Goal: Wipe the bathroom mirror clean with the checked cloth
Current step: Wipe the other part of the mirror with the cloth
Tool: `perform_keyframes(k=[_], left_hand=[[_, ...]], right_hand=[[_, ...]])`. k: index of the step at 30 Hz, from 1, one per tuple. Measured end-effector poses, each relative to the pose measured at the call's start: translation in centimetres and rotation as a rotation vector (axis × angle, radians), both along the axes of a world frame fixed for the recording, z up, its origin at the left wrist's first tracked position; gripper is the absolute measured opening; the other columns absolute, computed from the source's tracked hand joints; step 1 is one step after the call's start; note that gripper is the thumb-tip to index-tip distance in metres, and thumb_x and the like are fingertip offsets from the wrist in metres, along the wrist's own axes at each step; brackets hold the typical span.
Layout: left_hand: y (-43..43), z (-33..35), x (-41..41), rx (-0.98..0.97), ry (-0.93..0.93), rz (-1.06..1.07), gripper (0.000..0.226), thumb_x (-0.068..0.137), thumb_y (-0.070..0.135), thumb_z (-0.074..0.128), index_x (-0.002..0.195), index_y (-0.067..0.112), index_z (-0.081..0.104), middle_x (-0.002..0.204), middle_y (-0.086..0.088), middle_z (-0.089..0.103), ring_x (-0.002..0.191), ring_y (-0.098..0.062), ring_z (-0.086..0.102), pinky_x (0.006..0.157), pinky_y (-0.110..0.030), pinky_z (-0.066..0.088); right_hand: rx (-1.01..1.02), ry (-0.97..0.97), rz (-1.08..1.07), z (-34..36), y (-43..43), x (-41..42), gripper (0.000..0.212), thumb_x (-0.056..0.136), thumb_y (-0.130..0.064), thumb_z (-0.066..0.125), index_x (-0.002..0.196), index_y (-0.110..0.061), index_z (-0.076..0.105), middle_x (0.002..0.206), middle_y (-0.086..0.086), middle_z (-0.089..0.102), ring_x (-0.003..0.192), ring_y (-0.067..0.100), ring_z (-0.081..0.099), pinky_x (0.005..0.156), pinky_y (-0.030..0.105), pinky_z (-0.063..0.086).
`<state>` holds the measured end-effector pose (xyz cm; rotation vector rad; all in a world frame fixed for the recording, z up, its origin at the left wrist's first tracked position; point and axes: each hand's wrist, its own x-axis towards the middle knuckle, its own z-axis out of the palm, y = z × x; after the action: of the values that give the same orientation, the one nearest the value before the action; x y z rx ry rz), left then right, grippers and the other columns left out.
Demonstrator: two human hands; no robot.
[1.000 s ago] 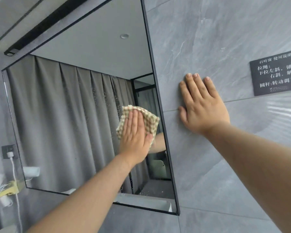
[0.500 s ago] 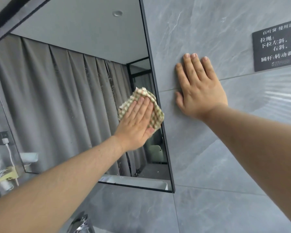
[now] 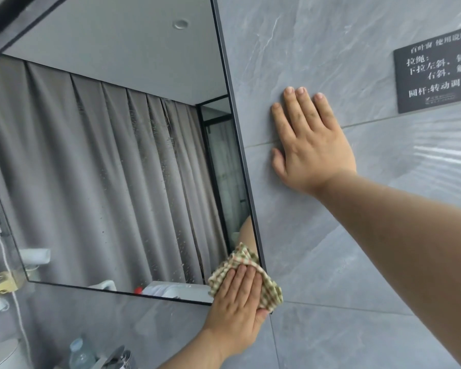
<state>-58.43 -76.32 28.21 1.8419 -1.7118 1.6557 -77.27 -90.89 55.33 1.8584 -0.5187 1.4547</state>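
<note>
Left hand point(image 3: 237, 296) lies flat, fingers straight and together, pressing the checked cloth point(image 3: 271, 290) onto the bottom right corner of the mirror point(image 3: 117, 169). The cloth is bunched and spills over the dark frame point(image 3: 246, 161) onto the grey tile wall point(image 3: 317, 249). Right hand point(image 3: 312, 145) is spread flat on the tile just beside the frame, holding nothing, likely bracing. To do this step well: keep the palm flat, press evenly, run the cloth tight along the frame edge, and refold it so more of it stays on the glass. A vertical band of specks point(image 3: 172, 145) left of the corner looks unwiped. Nearby: a dark sign point(image 3: 437, 75) on the wall, a plastic bottle point(image 3: 81, 351) and a white cable point(image 3: 4, 251) lower left. Nothing blocks the glass; the frame lip may trap dirt.
</note>
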Motion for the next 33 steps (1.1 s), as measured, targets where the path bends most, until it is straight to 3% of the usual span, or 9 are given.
perform_keyframes(k=[5,9,14,18,21,23,33], left_hand=[[1.0,1.2,1.5,0.056,-0.192,-0.021,0.081,0.100,0.056,0.040,0.158,0.004,0.016,0.166,-0.014,0.009,0.153,-0.029,0.015,0.125,-0.044,0.012],[1.4,5.0,2.4,0.130,-0.251,-0.032,0.077,0.103,0.055,0.032,0.159,0.007,0.011,0.168,-0.010,0.006,0.154,-0.024,0.011,0.126,-0.041,0.009],[0.1,12.7,0.5,0.034,-0.075,0.055,0.076,0.104,0.053,0.018,0.158,0.002,0.001,0.167,-0.015,-0.003,0.154,-0.029,0.004,0.125,-0.043,0.005],[-0.8,20.4,-0.7,-0.089,0.126,0.056,0.074,0.103,0.053,0.005,0.156,0.005,-0.016,0.164,-0.013,-0.018,0.153,-0.023,-0.014,0.124,-0.036,-0.006],[-1.4,27.6,-1.6,-0.176,0.315,0.033,0.078,0.100,0.055,0.009,0.154,0.005,-0.016,0.163,-0.014,-0.022,0.149,-0.019,-0.027,0.123,-0.033,-0.015],[-1.7,32.2,-2.4,-0.196,0.390,0.053,0.078,0.099,0.051,0.012,0.155,0.002,-0.013,0.163,-0.015,-0.021,0.149,-0.021,-0.026,0.122,-0.034,-0.017],[-1.8,46.7,-4.4,-0.203,0.536,0.081,0.071,0.105,0.045,0.016,0.156,0.009,-0.018,0.162,-0.007,-0.029,0.149,-0.018,-0.026,0.124,-0.039,-0.012]], right_hand=[[0.004,0.003,0.000,0.0,0.1,0.0,0.073,0.089,-0.039,0.041,0.150,0.001,0.034,0.157,0.027,0.028,0.148,0.041,0.024,0.123,0.052,0.011],[0.011,0.004,-0.001,0.0,0.1,0.0,0.073,0.089,-0.039,0.041,0.150,0.001,0.034,0.158,0.026,0.027,0.148,0.040,0.023,0.123,0.053,0.011],[0.010,0.001,-0.007,-0.1,0.1,0.0,0.073,0.089,-0.040,0.042,0.150,0.001,0.035,0.158,0.026,0.028,0.148,0.040,0.024,0.122,0.053,0.013],[0.017,0.004,-0.005,-0.1,0.2,0.0,0.073,0.088,-0.039,0.041,0.150,0.001,0.036,0.157,0.026,0.028,0.148,0.040,0.025,0.122,0.054,0.013],[0.019,0.004,-0.006,-0.1,0.3,0.0,0.073,0.088,-0.039,0.042,0.149,0.001,0.036,0.157,0.026,0.029,0.148,0.040,0.025,0.122,0.053,0.013],[0.024,0.005,-0.006,-0.1,0.3,0.0,0.072,0.088,-0.037,0.042,0.149,0.001,0.037,0.157,0.026,0.029,0.147,0.040,0.025,0.122,0.053,0.013],[0.017,-0.006,-0.007,-0.1,0.3,0.1,0.070,0.088,-0.035,0.044,0.148,0.001,0.040,0.156,0.026,0.032,0.146,0.040,0.028,0.122,0.054,0.016]])
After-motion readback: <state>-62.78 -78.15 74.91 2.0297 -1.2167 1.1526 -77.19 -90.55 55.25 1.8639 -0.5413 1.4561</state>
